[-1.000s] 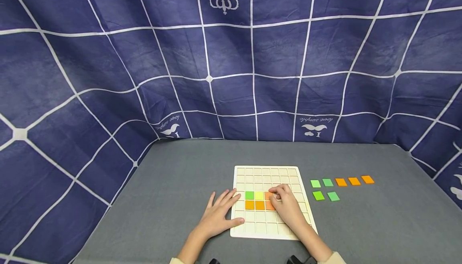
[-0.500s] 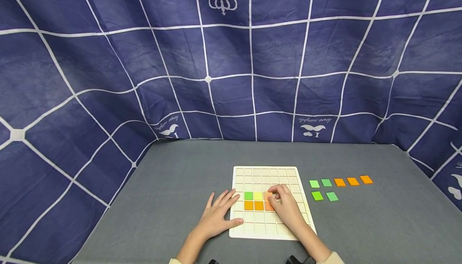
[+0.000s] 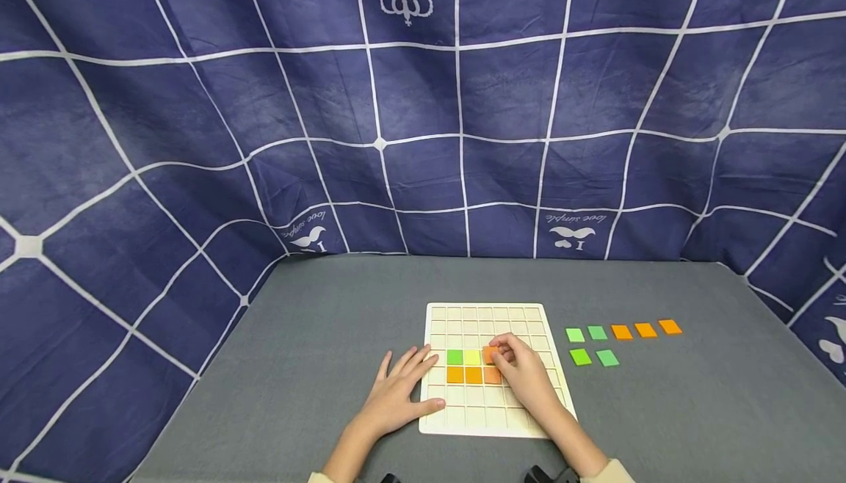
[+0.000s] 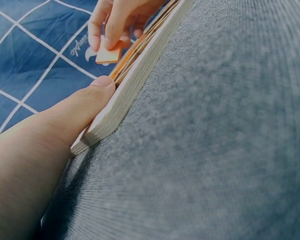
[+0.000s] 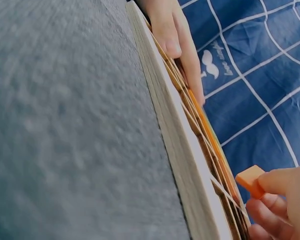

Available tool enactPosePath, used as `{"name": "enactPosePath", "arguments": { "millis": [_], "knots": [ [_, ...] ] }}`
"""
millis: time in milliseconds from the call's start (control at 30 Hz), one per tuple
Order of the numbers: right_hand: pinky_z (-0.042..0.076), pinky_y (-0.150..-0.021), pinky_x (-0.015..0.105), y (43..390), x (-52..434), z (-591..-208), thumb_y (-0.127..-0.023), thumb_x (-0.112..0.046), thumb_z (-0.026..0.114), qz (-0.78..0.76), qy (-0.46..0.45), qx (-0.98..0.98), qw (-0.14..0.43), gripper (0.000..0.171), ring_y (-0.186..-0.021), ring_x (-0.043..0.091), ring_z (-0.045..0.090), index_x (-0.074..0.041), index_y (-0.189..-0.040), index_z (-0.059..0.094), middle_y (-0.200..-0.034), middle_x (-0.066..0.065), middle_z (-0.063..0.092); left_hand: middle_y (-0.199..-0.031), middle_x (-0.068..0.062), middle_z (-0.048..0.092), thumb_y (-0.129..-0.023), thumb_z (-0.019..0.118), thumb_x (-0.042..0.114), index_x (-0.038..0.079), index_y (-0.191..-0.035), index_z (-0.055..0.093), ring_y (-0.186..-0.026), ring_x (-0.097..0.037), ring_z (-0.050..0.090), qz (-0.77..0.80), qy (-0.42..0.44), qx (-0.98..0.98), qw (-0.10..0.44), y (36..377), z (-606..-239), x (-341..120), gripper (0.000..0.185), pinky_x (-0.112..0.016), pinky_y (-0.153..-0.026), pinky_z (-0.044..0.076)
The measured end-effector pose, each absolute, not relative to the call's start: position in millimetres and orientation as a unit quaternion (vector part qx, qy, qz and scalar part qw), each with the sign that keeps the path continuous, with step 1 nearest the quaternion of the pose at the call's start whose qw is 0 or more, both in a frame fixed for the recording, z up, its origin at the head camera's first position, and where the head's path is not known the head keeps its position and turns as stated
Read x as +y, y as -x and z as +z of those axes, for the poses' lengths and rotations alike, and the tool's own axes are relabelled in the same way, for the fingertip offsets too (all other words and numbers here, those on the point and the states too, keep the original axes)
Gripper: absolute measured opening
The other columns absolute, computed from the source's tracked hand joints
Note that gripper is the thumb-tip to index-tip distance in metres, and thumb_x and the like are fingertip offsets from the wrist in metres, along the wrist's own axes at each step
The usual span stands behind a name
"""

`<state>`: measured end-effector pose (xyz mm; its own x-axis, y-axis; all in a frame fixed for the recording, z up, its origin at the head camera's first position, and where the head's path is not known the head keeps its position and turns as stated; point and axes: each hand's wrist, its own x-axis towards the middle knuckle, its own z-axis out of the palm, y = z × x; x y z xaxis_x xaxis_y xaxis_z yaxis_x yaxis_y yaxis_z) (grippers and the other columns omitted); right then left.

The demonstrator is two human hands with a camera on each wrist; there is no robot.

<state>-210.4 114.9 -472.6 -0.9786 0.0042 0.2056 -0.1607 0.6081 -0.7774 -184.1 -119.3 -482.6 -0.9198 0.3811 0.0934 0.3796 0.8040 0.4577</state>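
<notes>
1 small orange square tile (image 3: 490, 353) is pinched by the right hand (image 3: 526, 376) above the cream wooden grid board (image 3: 487, 424); it may slip. The left hand (image 3: 396, 393), at 9 o'clock, lies flat.

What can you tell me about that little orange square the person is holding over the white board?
The orange tile is a small, flat square with softly rounded corners, plain on its faces, looking like matte plastic or foam. The right hand pinches it between fingertips, tilted and lifted just above the grid board; both wrist views show it clear of the cells. It hangs over the cell right of the yellow tile, above the row of orange tiles. Only the fingers touch it.
</notes>
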Motion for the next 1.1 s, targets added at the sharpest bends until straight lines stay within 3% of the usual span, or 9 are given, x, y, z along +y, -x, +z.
{"name": "enactPosePath", "arguments": {
  "millis": [467, 800, 1100],
  "knots": [
    [0.045, -0.059, 0.016, 207, 143, -463, -0.083, -0.013, 0.063, 0.478, -0.019, -0.874, 0.082, 0.016, -0.068, 0.001, 0.054, -0.013, -0.1, 0.062, -0.087, 0.002, 0.057, -0.147, 0.004, 0.032, -0.076, 0.051, 0.064, 0.025, -0.136, 0.041, -0.136, -0.025, 0.028, 0.243, -0.202, 0.949, -0.003, 184, -484, -119, 0.072, -0.057, -0.109, 0.002],
    [0.047, -0.059, 0.017, 197, 192, -454, -0.087, -0.019, 0.06, 0.428, -0.01, -0.896, 0.119, 0.021, -0.068, -0.004, 0.052, -0.009, -0.105, 0.06, -0.092, 0.005, 0.059, -0.148, 0.004, 0.031, -0.077, 0.051, 0.064, 0.026, -0.137, 0.04, -0.137, -0.025, 0.027, 0.246, -0.201, 0.948, 0.003, 186, -483, -120, 0.072, -0.057, -0.109, 0.001],
    [0.043, -0.053, 0.018, 192, 251, -455, -0.089, -0.032, 0.054, 0.366, 0.057, -0.915, 0.162, 0.032, -0.065, -0.018, 0.042, -0.007, -0.109, 0.06, -0.096, 0.014, 0.062, -0.147, 0.005, 0.031, -0.076, 0.051, 0.065, 0.027, -0.136, 0.04, -0.137, -0.025, 0.027, 0.243, -0.2, 0.949, 0.004, 186, -485, -120, 0.072, -0.057, -0.109, 0.001]
  ]
}}
